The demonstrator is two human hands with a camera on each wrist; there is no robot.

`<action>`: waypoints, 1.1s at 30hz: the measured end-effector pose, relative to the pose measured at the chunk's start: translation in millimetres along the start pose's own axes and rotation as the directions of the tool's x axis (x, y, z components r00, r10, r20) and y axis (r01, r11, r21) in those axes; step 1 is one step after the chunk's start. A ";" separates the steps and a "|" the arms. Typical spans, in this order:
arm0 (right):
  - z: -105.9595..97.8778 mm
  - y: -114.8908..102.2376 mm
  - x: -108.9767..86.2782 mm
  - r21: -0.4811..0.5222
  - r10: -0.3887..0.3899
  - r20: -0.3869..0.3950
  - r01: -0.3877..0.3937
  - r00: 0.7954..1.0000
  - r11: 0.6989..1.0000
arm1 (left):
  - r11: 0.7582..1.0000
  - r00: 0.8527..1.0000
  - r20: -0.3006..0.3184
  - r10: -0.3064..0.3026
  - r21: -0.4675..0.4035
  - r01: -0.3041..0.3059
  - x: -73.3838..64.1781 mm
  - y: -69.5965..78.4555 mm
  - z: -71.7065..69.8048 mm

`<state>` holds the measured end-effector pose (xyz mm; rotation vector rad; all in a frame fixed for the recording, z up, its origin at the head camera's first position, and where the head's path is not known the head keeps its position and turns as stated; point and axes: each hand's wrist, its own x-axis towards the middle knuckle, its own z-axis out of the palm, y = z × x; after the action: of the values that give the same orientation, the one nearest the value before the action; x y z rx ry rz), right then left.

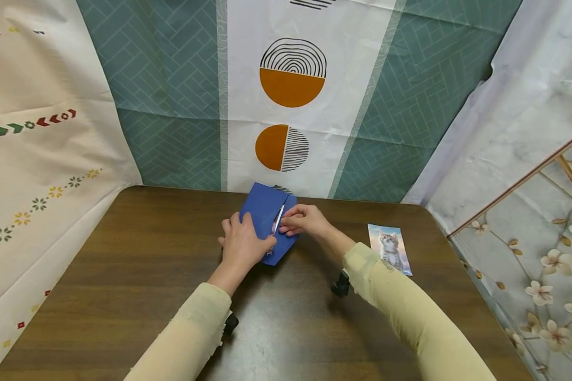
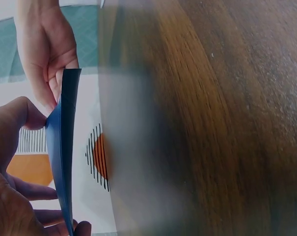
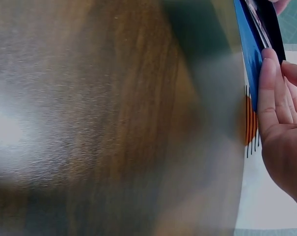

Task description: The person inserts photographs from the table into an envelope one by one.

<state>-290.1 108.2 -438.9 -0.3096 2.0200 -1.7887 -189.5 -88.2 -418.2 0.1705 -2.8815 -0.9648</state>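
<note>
A blue envelope (image 1: 262, 206) is held up over the far part of the table, its mouth parted. Inside the slit a strip of a printed card (image 1: 275, 225) shows; most of it is hidden by the envelope. My left hand (image 1: 245, 241) grips the envelope's left side, thumb on the near face and fingers behind, as the left wrist view shows. On the other side, my right hand (image 1: 307, 221) pinches the envelope by the edge of its mouth. In the right wrist view its fingertips (image 3: 269, 61) lie beside the opening; whether they also touch the card I cannot tell.
A picture card of a kitten (image 1: 389, 247) lies on the brown wooden table (image 1: 138, 275), beyond my right forearm. Patterned cloths (image 1: 171, 106) hang behind the table and at both sides. A flower-printed sheet (image 1: 543, 286) borders the right edge.
</note>
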 end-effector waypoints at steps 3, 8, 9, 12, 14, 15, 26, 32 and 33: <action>0.0 1.1 -5.6 0.007 0.009 0.022 -0.009 1.000 1.000 | 1.000 1.000 0.000 0.003 -0.001 -0.003 0.6 2.0 2.3; 6.6 0.4 -9.6 0.034 0.008 0.037 -0.009 0.999 0.999 | 1.000 1.000 0.001 0.002 0.003 -0.002 0.5 3.4 2.7; 7.6 0.8 -9.7 0.040 0.008 0.037 -0.009 0.999 0.999 | 1.000 1.000 0.002 0.002 0.003 -0.002 0.5 3.6 2.9; 11.4 1.6 -10.5 0.058 0.010 0.033 -0.012 0.999 0.998 | 1.000 1.000 -0.003 0.006 0.002 -0.006 0.4 4.4 3.5; 13.2 2.8 -11.1 0.067 0.014 0.037 -0.016 0.999 0.998 | 1.000 1.000 -0.005 0.009 0.002 -0.009 0.1 5.1 3.6; 13.9 3.0 -11.6 0.067 0.015 0.041 -0.017 0.999 0.998 | 1.000 1.000 -0.006 0.011 0.003 -0.011 -0.1 5.4 3.7; 1.0 1.9 -18.4 0.084 -0.005 0.017 0.004 1.000 0.996 | 1.000 1.000 -0.001 0.010 0.011 -0.010 0.0 5.7 4.2; -23.6 -0.1 -25.5 0.043 -0.021 -0.012 0.022 1.000 0.999 | 1.000 1.000 -0.003 0.007 0.021 -0.007 0.2 3.5 5.3; -28.4 -1.0 -27.5 0.032 -0.020 -0.020 0.021 1.000 0.999 | 1.000 1.000 -0.003 0.007 0.024 -0.007 0.1 3.0 5.6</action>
<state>-278.7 145.3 -431.1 -0.3043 2.0060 -1.8421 -190.6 -82.5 -420.8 0.1643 -2.8896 -0.9282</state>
